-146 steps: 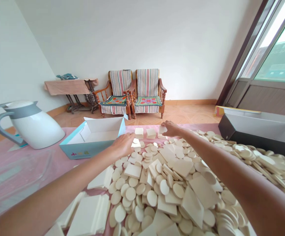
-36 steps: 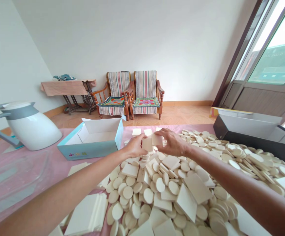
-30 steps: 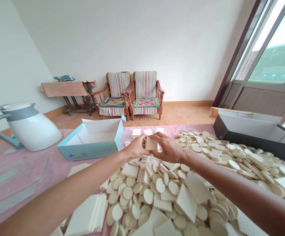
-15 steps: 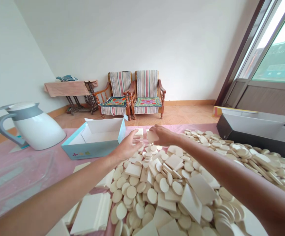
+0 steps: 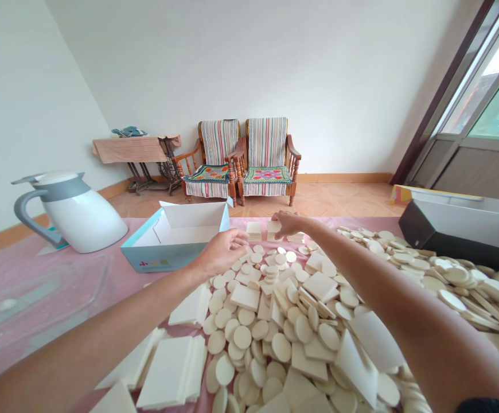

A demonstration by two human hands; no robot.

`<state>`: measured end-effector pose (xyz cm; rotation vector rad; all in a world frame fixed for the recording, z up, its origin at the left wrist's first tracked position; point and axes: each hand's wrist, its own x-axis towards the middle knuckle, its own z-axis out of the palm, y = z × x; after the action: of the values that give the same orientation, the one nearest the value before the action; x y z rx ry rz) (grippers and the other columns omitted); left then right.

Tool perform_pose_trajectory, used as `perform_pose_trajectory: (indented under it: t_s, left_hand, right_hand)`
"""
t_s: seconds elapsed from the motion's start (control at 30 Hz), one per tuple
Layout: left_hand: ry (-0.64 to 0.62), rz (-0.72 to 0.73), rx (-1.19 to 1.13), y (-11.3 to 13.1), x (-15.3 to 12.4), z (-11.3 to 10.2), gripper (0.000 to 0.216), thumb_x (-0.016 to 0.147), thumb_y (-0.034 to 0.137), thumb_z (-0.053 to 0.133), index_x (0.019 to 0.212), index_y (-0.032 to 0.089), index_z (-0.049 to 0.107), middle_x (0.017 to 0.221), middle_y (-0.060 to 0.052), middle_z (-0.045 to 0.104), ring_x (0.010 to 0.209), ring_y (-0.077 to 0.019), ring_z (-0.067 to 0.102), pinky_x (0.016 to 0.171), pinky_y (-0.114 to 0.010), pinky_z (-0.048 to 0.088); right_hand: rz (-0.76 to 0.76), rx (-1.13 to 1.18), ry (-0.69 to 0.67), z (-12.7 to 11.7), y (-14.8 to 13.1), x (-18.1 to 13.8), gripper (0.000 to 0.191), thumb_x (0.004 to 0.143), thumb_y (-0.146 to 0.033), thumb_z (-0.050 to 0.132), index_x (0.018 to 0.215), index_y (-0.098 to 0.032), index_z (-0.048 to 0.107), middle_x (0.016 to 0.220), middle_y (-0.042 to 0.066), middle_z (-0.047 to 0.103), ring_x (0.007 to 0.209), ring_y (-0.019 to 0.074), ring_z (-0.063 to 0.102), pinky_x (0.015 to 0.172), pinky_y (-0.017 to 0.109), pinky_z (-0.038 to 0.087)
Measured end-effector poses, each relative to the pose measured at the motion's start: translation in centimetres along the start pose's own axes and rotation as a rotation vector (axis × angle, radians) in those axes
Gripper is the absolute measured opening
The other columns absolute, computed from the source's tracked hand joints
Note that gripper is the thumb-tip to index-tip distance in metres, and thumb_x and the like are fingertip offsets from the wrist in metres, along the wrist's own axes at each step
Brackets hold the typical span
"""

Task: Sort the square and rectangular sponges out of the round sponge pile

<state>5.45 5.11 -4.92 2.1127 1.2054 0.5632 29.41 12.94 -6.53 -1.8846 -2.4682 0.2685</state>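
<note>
A big heap of cream round discs and square tiles (image 5: 292,321) covers the pink tablecloth (image 5: 116,281). Three short stacks of small squares stand at the heap's far edge: one (image 5: 254,230) on the left, a middle stack (image 5: 272,228), and one (image 5: 296,237) on the right. My right hand (image 5: 287,221) reaches out to the middle stack, its fingertips closed on the top square there. My left hand (image 5: 222,253) hovers over the discs beside the blue box, fingers loosely curled and apart, holding nothing.
An open light-blue cardboard box (image 5: 176,240) lies left of the stacks. A white and grey jug (image 5: 75,215) stands at far left, with a clear glass dish (image 5: 38,301) in front of it. A black box (image 5: 456,229) sits at right. Two striped armchairs (image 5: 245,160) stand by the wall.
Both hands held small squares together over the heap a second ago. The right hand has since carried a square forward to the middle stack, and the left hand has let go and drawn apart.
</note>
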Motion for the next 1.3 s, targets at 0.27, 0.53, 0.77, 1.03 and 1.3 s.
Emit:
perform_pose_trajectory:
  t_s: [0.27,0.53,0.77,1.03,1.3]
  left_hand:
    - [-0.177,0.121,0.401,-0.9,1.2,1.2,0.037,0.071,0.007,0.052,0.104,0.019,0.065,0.107,-0.007,0.070,0.105,-0.0253,0.063,0.092,-0.033,0.046]
    - [-0.246,0.115,0.574,-2.4,3.3,3.4,0.040,0.070,0.011,0.061,0.109,0.023,0.064,0.110,-0.008,0.069,0.107,-0.0279,0.062,0.089,-0.033,0.047]
    - [-0.281,0.088,0.638,-2.0,4.3,3.7,0.042,0.067,0.016,0.067,0.109,0.022,0.064,0.106,-0.009,0.071,0.103,-0.0293,0.064,0.086,-0.032,0.048]
    - [-0.274,0.029,0.723,-2.7,4.7,4.0,0.049,0.072,0.018,0.066,0.120,0.021,0.058,0.114,-0.011,0.068,0.107,-0.0293,0.063,0.088,-0.035,0.048]
    - [-0.246,-0.005,0.796,-2.4,4.8,4.1,0.049,0.075,0.022,0.065,0.123,0.019,0.055,0.115,-0.013,0.065,0.108,-0.0316,0.061,0.087,-0.038,0.048]
  right_hand:
    - [0.018,-0.068,-0.092,-2.7,1.5,-6.3,0.020,0.077,-0.025,0.064,0.093,-0.015,0.071,0.093,0.007,0.072,0.085,0.0212,0.066,0.071,0.027,0.048]
    - [0.104,-0.199,-0.171,0.6,1.3,-11.7,0.035,0.075,-0.030,0.065,0.101,-0.007,0.070,0.106,0.021,0.068,0.096,0.0308,0.065,0.074,0.034,0.048]
    - [0.125,-0.184,-0.180,1.1,1.0,-11.6,0.037,0.069,-0.024,0.066,0.102,-0.006,0.067,0.104,0.022,0.067,0.094,0.0306,0.065,0.072,0.033,0.048]
    - [0.039,-0.074,-0.210,0.3,2.4,-13.1,0.030,0.080,-0.022,0.056,0.107,-0.012,0.062,0.104,0.013,0.067,0.089,0.0217,0.063,0.068,0.025,0.044]
    - [-0.094,0.026,-0.292,-0.3,2.0,-15.8,0.023,0.084,-0.025,0.053,0.101,-0.017,0.066,0.102,0.011,0.067,0.092,0.0232,0.062,0.077,0.030,0.045]
